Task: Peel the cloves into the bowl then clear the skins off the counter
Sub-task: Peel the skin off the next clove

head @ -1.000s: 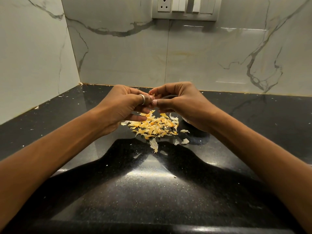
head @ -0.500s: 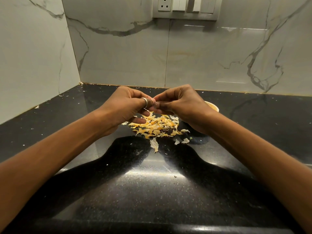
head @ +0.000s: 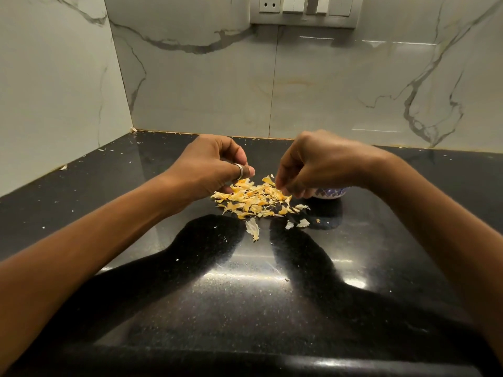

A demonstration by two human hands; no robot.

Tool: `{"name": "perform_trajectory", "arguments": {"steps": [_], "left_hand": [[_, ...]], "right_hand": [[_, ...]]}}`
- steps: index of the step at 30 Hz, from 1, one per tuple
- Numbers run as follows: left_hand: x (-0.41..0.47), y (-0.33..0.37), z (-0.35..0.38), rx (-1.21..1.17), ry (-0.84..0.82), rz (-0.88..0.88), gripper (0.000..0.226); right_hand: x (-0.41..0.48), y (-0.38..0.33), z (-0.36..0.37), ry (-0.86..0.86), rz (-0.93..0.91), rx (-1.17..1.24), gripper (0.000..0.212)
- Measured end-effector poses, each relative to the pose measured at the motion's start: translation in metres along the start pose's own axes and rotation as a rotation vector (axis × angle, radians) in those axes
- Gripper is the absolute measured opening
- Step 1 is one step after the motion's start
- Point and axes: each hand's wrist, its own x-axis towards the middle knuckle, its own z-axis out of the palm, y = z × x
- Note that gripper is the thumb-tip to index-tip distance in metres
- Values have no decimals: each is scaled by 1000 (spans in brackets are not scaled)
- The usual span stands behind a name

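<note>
Room: I'm looking down at a glossy black stone table (head: pixel 245 295) set into a corner of marble-veined wall, with a switch panel (head: pixel 304 9) up top.
Skins: the pile of skins (head: pixel 255 200) sits mid-table between the two hands. A few loose flakes (head: pixel 253 228) lie just in front of it, and pale specks are scattered wider.
Bowl: the patterned bowl (head: pixel 330 193) is just right of the pile. It's mostly hidden under the right wrist, so I can't see what's in it.
Left hand: the left hand (head: pixel 215 170) hovers at the pile's left edge, ring showing. Its fingers are curled in against the thumb, and I cannot tell whether they hold anything.
Right hand: the right hand (head: pixel 313 164) has its fingertips bunched and pointing down at the pile's right edge, beside the bowl. Pinching a skin or holding nothing, I cannot tell.
Clove: none visible to me; if there is one, it's inside a fist.
Risk, bowl: I reckon that wrist, so close over the rim, could knock or tip the bowl on a careless sweep.
Risk, mixing: the skins lie right up near the bowl, so a flick could land papery bits among the peeled garlic.
Risk, scatter: these flakes look feather-light, and a fast hand movement could spread them across the table and make clearing harder.
Risk, drop: a slick clove could slip and skid across this polished stone.
</note>
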Motion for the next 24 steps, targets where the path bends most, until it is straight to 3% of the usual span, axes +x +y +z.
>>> {"name": "perform_trajectory", "arguments": {"steps": [9,16,24], "left_hand": [[3,-1,0,132,21,34,32],[2,-2,0,129,8,45,25],[-5,5,2,107,-151,44,8]], "right_hand": [[0,-7,10,-139,-48,-145,14],[3,-6,17,-71,-134,-227,12],[6,-2,8,110,-151,47,14]]}}
